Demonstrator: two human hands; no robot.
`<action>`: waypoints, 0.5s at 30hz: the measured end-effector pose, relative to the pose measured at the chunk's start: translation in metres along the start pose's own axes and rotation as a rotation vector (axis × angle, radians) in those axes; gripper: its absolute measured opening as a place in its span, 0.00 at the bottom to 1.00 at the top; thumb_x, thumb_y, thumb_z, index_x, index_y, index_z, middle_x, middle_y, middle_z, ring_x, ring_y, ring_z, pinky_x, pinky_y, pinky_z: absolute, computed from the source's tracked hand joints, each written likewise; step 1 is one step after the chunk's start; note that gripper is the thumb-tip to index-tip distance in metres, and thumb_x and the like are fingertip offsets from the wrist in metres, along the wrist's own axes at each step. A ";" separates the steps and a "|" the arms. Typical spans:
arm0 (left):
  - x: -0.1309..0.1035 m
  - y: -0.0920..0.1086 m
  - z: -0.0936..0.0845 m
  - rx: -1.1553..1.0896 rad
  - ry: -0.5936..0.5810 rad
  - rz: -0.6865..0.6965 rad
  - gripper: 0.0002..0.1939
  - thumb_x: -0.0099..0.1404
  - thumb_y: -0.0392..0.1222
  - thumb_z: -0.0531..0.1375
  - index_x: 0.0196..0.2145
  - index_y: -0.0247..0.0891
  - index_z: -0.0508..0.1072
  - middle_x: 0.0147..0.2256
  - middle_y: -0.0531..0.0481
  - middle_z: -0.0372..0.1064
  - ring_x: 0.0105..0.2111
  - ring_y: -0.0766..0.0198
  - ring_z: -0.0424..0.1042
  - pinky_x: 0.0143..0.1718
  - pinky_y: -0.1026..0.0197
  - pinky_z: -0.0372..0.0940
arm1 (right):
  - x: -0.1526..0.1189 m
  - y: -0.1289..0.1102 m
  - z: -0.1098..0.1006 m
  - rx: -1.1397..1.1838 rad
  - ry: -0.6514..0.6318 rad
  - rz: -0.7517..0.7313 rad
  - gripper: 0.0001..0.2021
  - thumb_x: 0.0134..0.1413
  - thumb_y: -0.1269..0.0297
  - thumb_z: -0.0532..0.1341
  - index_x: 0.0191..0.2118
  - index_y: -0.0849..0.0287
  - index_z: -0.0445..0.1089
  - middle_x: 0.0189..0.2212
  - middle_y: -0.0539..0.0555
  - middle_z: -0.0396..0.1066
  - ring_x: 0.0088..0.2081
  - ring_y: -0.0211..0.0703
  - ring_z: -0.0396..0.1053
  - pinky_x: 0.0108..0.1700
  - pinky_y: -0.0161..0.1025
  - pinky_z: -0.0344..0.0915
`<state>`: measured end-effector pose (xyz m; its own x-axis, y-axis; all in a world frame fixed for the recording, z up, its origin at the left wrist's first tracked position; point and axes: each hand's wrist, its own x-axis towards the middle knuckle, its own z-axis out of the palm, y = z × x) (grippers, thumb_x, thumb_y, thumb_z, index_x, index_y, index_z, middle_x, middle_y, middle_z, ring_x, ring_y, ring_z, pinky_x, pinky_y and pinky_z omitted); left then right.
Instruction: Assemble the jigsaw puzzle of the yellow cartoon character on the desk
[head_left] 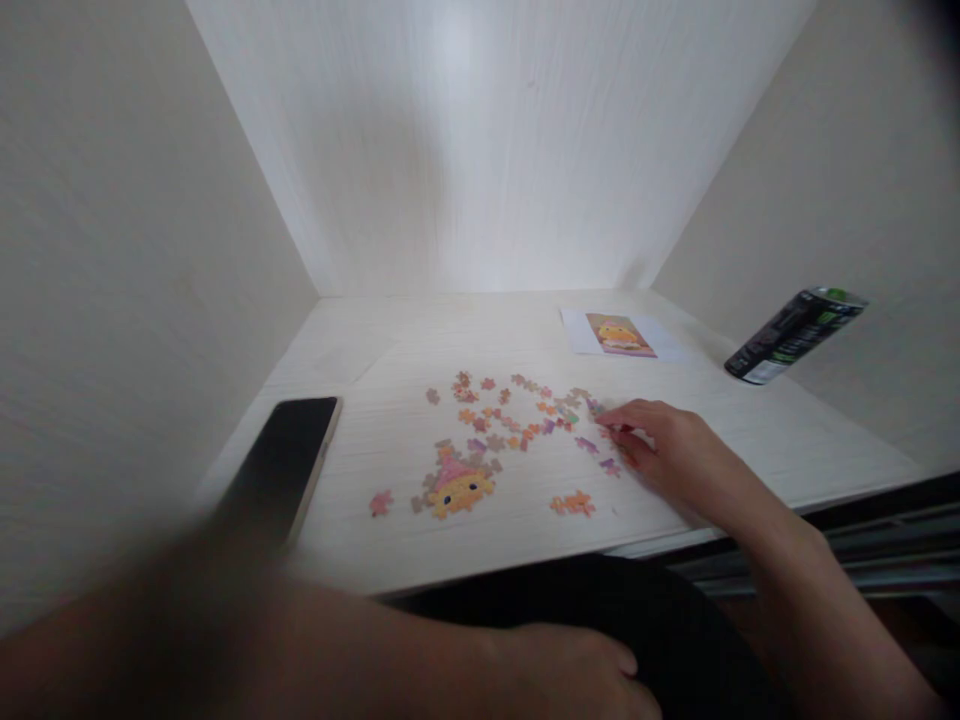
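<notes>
My right hand (664, 450) is low over the right side of a scatter of jigsaw puzzle pieces (512, 425). Its thumb and fingertips come together at a small puzzle piece (595, 407), which they partly cover. Under the palm an orange piece shows in part. Purple pieces (586, 445) lie just left of the fingers. A joined patch of puzzle (459, 485), with a yellow face and a pink hat, is nearer the front edge. My left hand (577, 668) rests over my dark-clothed lap, away from the pieces; the frame's bottom edge cuts off most of its fingers.
A phone (289, 460) lies at the left, partly behind my blurred left arm. At the back right is a picture card (621, 335) on white paper. A dark can (795, 335) stands by the right wall. Pale walls enclose the white tabletop (450, 330) on three sides.
</notes>
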<state>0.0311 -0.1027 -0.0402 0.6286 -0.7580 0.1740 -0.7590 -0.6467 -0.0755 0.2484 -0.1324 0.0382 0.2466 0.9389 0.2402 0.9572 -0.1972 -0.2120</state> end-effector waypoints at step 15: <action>-0.002 0.001 0.006 -0.115 0.143 -0.032 0.09 0.62 0.39 0.59 0.23 0.41 0.70 0.37 0.51 0.72 0.37 0.70 0.69 0.40 0.65 0.65 | 0.005 -0.001 -0.014 0.499 -0.030 0.185 0.11 0.55 0.59 0.62 0.41 0.59 0.75 0.33 0.54 0.77 0.31 0.43 0.71 0.33 0.39 0.68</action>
<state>0.0299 -0.1021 -0.0462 0.6282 -0.7125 0.3126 -0.7589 -0.6497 0.0440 0.2509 -0.1314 0.0526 0.3928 0.9103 0.1308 0.7080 -0.2085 -0.6748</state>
